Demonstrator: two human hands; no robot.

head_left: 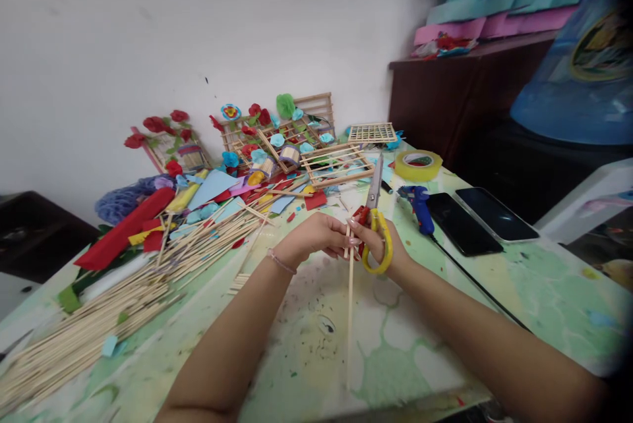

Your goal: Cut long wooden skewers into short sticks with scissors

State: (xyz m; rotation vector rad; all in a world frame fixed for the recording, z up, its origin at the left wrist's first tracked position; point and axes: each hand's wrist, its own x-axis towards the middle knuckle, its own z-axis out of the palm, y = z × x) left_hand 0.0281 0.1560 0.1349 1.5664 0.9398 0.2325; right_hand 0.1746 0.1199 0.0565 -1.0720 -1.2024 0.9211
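Note:
My left hand (312,236) is pinched around thin wooden sticks above the table. A long stick (351,317) hangs from the fingertips toward the table's front edge, with a shorter piece beside it. My right hand (372,237) is closed around a pair of scissors (374,189) with yellow and red handles; the metal blades point up and away. The thumb and fingertips of that hand also touch the sticks, meeting the left fingertips. Exactly how the sticks sit between the fingers is partly hidden.
A heap of loose sticks (119,311) and coloured paper covers the left side. Stick frames (341,181) and paper flowers stand along the wall. At right lie a tape roll (418,166), a blue glue gun (422,211) with its cord, and two phones (465,224).

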